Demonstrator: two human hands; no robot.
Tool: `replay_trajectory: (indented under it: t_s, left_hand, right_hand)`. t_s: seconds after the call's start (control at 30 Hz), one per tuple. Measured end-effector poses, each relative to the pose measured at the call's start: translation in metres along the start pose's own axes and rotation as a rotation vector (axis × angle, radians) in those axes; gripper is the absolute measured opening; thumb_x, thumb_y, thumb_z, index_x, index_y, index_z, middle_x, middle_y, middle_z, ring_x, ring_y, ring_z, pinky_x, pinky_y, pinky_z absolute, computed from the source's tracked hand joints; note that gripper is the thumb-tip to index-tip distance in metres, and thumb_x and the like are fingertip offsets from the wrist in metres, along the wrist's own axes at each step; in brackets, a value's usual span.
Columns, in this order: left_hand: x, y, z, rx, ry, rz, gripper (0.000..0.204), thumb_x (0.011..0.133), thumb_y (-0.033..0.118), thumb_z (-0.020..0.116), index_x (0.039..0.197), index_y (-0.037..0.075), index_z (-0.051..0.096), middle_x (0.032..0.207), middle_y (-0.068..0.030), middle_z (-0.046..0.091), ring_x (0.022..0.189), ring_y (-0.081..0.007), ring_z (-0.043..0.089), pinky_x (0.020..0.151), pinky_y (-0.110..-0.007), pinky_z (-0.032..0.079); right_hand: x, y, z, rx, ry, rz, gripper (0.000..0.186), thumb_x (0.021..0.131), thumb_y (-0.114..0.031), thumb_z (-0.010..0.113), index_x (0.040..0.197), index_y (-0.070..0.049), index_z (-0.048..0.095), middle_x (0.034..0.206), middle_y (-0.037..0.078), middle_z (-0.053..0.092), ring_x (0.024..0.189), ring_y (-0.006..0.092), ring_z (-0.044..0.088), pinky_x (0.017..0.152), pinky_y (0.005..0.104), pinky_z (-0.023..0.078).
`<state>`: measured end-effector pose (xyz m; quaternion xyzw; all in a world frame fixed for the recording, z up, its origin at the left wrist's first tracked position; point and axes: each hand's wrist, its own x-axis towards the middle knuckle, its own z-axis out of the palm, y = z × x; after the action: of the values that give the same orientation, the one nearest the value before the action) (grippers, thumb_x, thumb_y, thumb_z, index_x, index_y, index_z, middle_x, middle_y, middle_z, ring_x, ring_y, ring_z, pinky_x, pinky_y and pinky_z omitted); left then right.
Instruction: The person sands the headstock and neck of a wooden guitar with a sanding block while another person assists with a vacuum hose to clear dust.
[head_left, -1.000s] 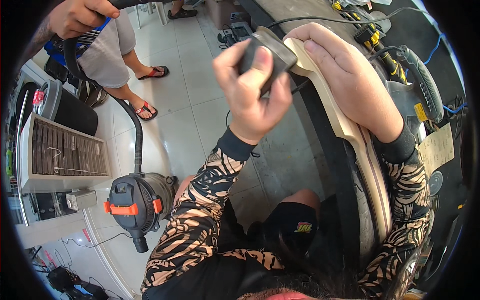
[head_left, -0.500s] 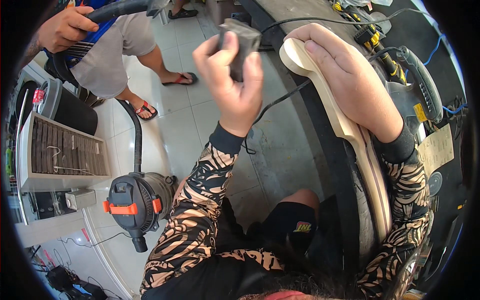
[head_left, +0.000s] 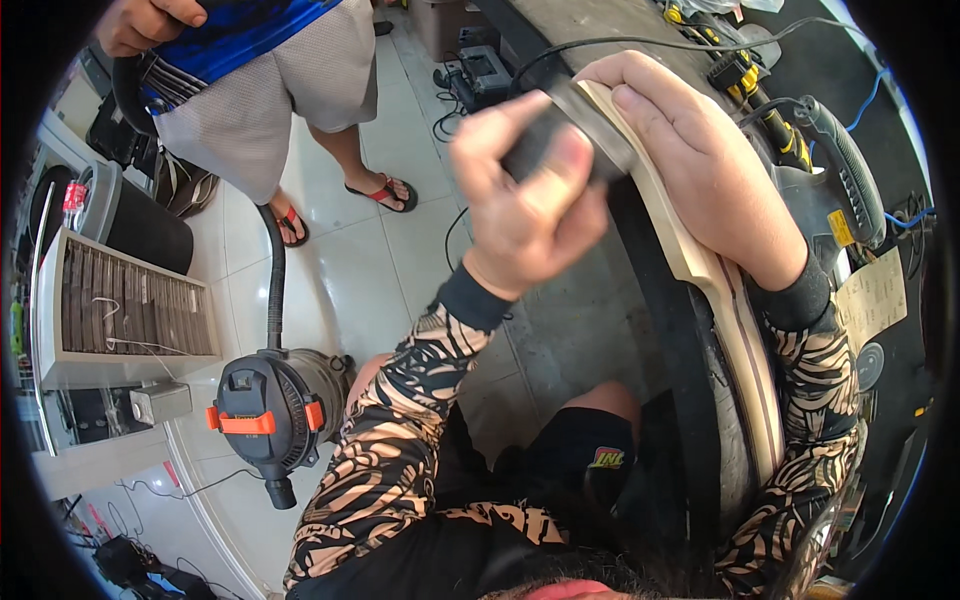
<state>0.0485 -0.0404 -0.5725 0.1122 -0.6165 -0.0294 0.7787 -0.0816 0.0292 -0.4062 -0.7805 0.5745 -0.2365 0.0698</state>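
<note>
My left hand [head_left: 535,205] is closed round a dark sanding block [head_left: 597,135], somewhat blurred. The block's grey face lies against the left edge of a long pale wooden piece [head_left: 655,200], shaped like a guitar neck, with dark stripes along its nearer part. Over the far end of that wood is my right hand [head_left: 705,170], fingers wrapped across its top and right side. The wood's rounded far tip is mostly hidden by the block and my hand. The piece lies along the dark workbench [head_left: 560,30], its near end beside my right forearm.
A person [head_left: 270,100] stands at the far left, one hand on a black hose. A shop vacuum [head_left: 265,410] sits on the tiled floor. Power tools [head_left: 845,170], cables and a paper sheet [head_left: 875,295] lie right of the wood. A black case [head_left: 485,75] stands beyond the bench.
My left hand has moved right, bringing the sanding block from the air to the wood's edge. My right hand stays put. The other person has stepped nearer and right.
</note>
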Motion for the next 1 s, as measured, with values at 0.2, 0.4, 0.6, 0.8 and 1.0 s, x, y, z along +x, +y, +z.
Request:
replay_trajectory:
  t_s: [0.2,0.4,0.6,0.8,1.0]
  left_hand:
    - [-0.008,-0.001,0.006,-0.059,0.07,0.005,0.061,0.083,0.006,0.088,0.142,0.013,0.072,0.144,-0.0263,0.056,0.123,-0.0409,0.06,0.1,-0.05,0.055]
    - [-0.012,0.003,0.015,-0.086,0.123,-0.005,0.057,0.084,0.003,0.085,0.139,0.007,0.07,0.141,-0.0239,0.056,0.124,-0.0407,0.058,0.103,-0.049,0.052]
    - [-0.007,-0.023,0.001,-0.092,0.226,-0.319,0.05,0.092,0.006,0.084,0.138,0.002,0.065,0.135,-0.0217,0.054,0.121,-0.0346,0.056,0.105,-0.045,0.048]
    - [-0.007,0.004,0.01,-0.102,0.109,-0.073,0.056,0.087,0.007,0.086,0.141,0.012,0.07,0.143,-0.026,0.055,0.122,-0.0394,0.059,0.1,-0.048,0.053]
    - [-0.007,0.013,0.01,-0.095,0.047,-0.026,0.058,0.089,0.006,0.085,0.143,0.012,0.068,0.143,-0.0264,0.054,0.121,-0.0391,0.06,0.101,-0.049,0.054]
  right_hand:
    - [0.0,-0.002,-0.001,0.012,-0.017,0.002,0.027,0.118,-0.012,0.046,0.131,0.002,0.066,0.114,0.015,0.073,0.109,0.0252,0.071,0.102,0.0369,0.053]
    - [-0.002,0.002,-0.001,-0.008,-0.003,-0.01,0.028,0.119,-0.013,0.047,0.132,0.002,0.066,0.114,0.015,0.073,0.109,0.0246,0.071,0.103,0.0371,0.053]
    - [-0.001,0.0,-0.001,-0.037,0.001,-0.02,0.029,0.119,-0.014,0.047,0.133,0.003,0.066,0.115,0.015,0.073,0.11,0.0246,0.07,0.103,0.0371,0.053]
    - [-0.002,-0.001,-0.001,-0.007,-0.001,-0.014,0.029,0.119,-0.014,0.048,0.135,0.003,0.066,0.116,0.016,0.073,0.111,0.0258,0.07,0.104,0.0373,0.053]
    - [-0.002,0.0,-0.003,-0.021,0.001,-0.031,0.029,0.118,-0.012,0.048,0.134,0.005,0.065,0.117,0.018,0.072,0.113,0.0268,0.07,0.104,0.0377,0.052]
